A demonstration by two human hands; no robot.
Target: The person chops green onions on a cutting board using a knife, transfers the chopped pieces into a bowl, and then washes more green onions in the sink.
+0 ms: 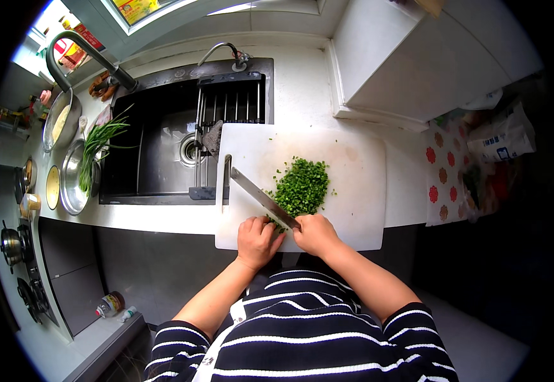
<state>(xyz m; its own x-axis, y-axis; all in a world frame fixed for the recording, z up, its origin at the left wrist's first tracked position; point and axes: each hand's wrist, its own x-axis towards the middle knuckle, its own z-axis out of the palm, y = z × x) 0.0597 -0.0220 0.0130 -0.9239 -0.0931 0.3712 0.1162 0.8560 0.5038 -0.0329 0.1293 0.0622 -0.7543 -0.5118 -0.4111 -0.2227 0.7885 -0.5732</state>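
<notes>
A white cutting board [359,216] lies on the counter in front of me, partly over the sink's right side. A heap of finely chopped green chives [302,186] covers its middle. My right hand [316,234] is closed around the handle of a kitchen knife [256,193], whose blade slants away to the left along the heap's left side. Close by the blade, my left hand [257,242] rests at the board's near edge with its fingers curled. A few green bits show at its fingertips; whatever is under them is hidden.
Left of the board is a dark sink [162,153] with a rack and faucet [92,54]. Long green chives [100,148] hang over a metal bowl [73,181]. Another bowl [60,121] stands behind it. At right are a flower-patterned cloth [442,172] and a white bag [503,137].
</notes>
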